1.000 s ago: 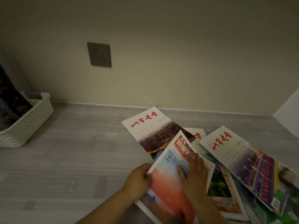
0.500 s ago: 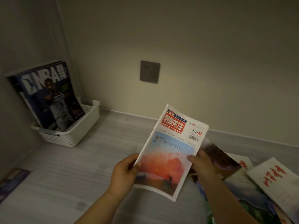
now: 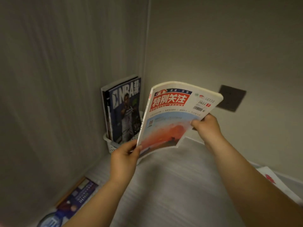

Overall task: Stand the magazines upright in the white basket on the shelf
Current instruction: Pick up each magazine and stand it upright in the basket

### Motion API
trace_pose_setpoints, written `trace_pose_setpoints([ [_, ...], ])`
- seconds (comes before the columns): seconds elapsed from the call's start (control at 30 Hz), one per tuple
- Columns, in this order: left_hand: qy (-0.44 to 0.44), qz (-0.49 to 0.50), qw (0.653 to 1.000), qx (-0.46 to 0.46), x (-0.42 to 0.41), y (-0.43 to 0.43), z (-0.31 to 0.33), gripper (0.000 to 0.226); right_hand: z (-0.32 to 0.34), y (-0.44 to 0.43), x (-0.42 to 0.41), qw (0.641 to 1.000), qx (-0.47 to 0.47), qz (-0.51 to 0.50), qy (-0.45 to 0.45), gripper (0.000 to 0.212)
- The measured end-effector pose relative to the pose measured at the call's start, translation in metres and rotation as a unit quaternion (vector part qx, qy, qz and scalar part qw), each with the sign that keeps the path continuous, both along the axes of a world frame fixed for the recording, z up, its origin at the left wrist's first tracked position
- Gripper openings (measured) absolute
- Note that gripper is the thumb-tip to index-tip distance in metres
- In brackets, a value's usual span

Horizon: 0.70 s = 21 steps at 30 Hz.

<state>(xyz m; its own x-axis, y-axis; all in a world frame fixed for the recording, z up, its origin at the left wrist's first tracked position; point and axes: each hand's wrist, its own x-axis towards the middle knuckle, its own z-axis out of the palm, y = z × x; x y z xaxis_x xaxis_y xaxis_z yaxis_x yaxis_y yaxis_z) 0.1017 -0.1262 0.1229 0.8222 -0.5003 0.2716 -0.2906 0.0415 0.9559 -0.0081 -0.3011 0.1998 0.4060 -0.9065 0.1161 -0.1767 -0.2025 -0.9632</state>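
A magazine with a red title block and an orange and blue cover point(image 3: 170, 118) is held upright in the air by both hands. My left hand point(image 3: 123, 158) pinches its lower left corner. My right hand point(image 3: 205, 126) grips its right edge. Just behind it, in the corner of the shelf, stands the white basket point(image 3: 111, 145), mostly hidden by the magazine. Dark magazines point(image 3: 124, 110), the front one a blue basketball issue, stand upright inside the basket against the left wall.
A grey wall socket point(image 3: 232, 98) sits on the back wall to the right. A blue magazine point(image 3: 73, 200) lies flat at the shelf's front left. A white magazine with red print point(image 3: 270, 179) lies at the right edge.
The magazine was lifted off the pile on the right and carried left and up towards the basket. The view swung left, bringing the basket close.
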Motion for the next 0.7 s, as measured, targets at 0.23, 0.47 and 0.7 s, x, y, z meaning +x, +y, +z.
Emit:
trace_pose_setpoints([
  [0.23, 0.069, 0.022, 0.997, -0.017, 0.070, -0.015, 0.006, 0.022, 0.012, -0.012, 0.100, 0.997, 0.016, -0.013, -0.069, 0.038],
  [0.47, 0.063, 0.050, 0.994, 0.067, 0.107, -0.021, -0.027, 0.019, -0.013, -0.023, 0.165, 0.996, 0.065, -0.013, -0.058, 0.033],
  [0.7, -0.046, 0.071, 0.980, 0.180, 0.124, -0.016, -0.051, 0.013, -0.050, -0.034, 0.199, 0.996, 0.089, 0.002, 0.019, 0.030],
])
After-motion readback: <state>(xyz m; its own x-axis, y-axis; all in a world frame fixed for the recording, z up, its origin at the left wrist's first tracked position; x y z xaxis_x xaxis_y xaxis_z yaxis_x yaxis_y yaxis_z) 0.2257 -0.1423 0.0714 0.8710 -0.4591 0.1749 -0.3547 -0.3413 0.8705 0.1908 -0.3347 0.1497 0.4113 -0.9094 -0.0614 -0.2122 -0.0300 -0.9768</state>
